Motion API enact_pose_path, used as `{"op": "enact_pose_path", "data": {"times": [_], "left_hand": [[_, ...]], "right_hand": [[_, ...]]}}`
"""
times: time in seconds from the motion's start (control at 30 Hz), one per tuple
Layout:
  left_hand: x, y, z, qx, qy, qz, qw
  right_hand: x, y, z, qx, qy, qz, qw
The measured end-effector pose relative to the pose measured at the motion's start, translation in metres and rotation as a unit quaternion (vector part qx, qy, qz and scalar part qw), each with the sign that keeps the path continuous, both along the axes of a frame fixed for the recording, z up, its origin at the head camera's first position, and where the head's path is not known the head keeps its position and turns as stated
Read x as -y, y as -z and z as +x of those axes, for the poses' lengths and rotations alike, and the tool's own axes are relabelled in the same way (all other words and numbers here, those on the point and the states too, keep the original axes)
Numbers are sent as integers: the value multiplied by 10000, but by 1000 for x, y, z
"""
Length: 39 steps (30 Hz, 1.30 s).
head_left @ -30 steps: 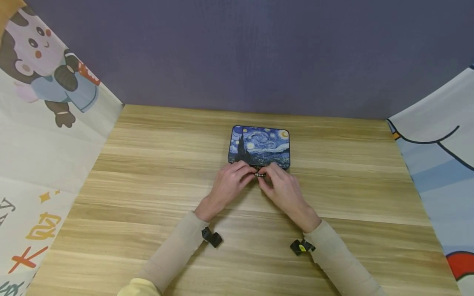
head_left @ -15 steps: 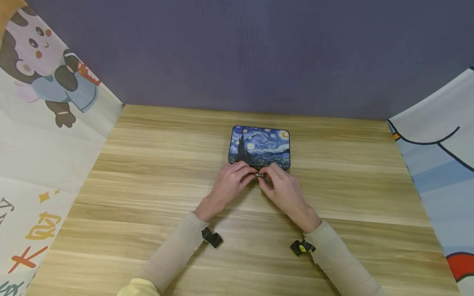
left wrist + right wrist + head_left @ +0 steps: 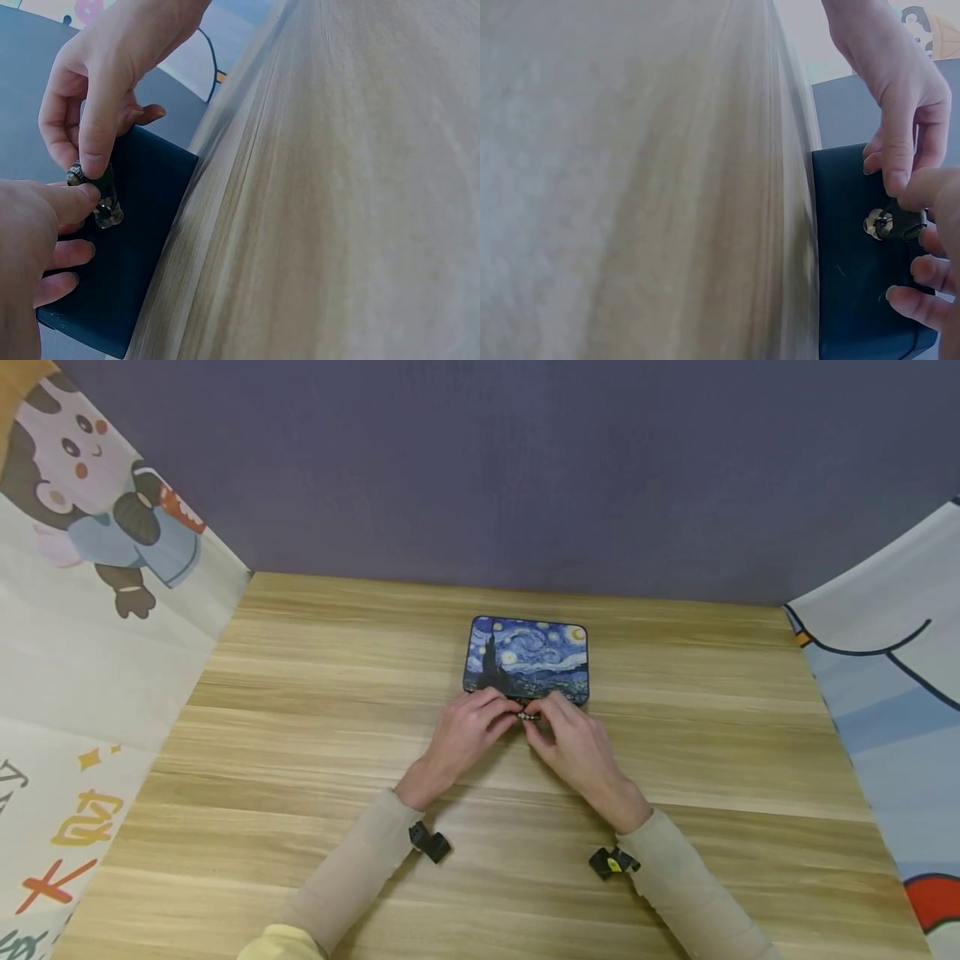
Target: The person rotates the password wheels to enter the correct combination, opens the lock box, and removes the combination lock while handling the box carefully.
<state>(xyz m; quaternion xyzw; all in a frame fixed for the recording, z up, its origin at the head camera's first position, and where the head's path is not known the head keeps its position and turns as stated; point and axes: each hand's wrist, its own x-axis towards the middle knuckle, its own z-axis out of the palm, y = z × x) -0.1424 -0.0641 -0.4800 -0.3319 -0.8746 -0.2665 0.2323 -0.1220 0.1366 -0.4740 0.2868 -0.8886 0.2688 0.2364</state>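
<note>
A rectangular box (image 3: 528, 656) with a swirling night-sky painting on its lid sits near the back of the table. Its front side (image 3: 847, 277) is dark teal and carries a round metal clasp (image 3: 875, 223). At the clasp hangs a small dark padlock (image 3: 905, 225) with a row of pale dials (image 3: 527, 716). My left hand (image 3: 461, 731) pinches the padlock's left end between thumb and fingers. From the other side my right hand (image 3: 573, 735) pinches its right end. The fingertips almost meet and hide much of the padlock.
The box stands on a wood-grain table (image 3: 337, 693). Behind it rises a dark blue-grey wall (image 3: 480, 477). Printed cartoon sheets hang at the left (image 3: 127, 668) and right. Small black cameras (image 3: 430, 842) are strapped to both sleeved wrists.
</note>
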Motion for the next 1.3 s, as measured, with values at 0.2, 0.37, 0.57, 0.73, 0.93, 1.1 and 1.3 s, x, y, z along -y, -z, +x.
{"op": "enact_pose_path", "data": {"times": [0.2, 0.37, 0.57, 0.73, 0.93, 1.1, 1.3], "left_hand": [[0, -1, 1, 40, 11, 5, 10000], [0, -1, 1, 108, 20, 15, 9999], [0, 0, 1, 151, 16, 15, 9999], [0, -1, 1, 88, -8, -17, 10000], [0, -1, 1, 85, 6, 12, 10000], [0, -1, 1, 106, 21, 24, 9999], [0, -1, 1, 85, 18, 48, 10000]], "right_hand": [[0, 1, 0, -4, -35, -44, 10000], [0, 2, 0, 27, -30, -36, 10000], [0, 2, 0, 10, -31, -36, 10000], [-1, 3, 0, -86, -37, -55, 9999], [-1, 2, 0, -89, -37, -32, 9999], [-1, 2, 0, -62, -25, -47, 10000], [-1, 4, 0, -56, -4, -84, 9999]]}}
